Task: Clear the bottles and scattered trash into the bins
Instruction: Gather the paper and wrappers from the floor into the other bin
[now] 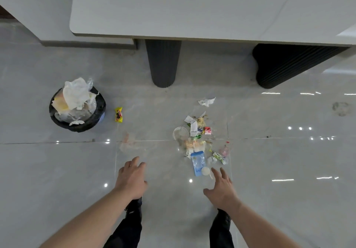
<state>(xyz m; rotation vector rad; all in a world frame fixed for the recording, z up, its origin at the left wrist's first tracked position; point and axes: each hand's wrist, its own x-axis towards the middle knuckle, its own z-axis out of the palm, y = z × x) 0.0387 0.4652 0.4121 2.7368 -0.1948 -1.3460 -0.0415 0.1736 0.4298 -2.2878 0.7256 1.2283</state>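
Observation:
A pile of scattered trash lies on the grey tiled floor ahead: paper scraps, wrappers, a clear plastic cup and a blue pouch with a white cap. A crumpled white tissue lies farther back. A yellow wrapper sits beside a round black bin overflowing with plastic bags. My left hand hangs open over the floor, holding nothing. My right hand is open too, its fingers just right of the blue pouch, not touching it.
A grey table top spans the top of the view, on a dark ribbed leg and a wider dark base. My dark trouser legs show below my arms. A faint reddish smear marks the tile.

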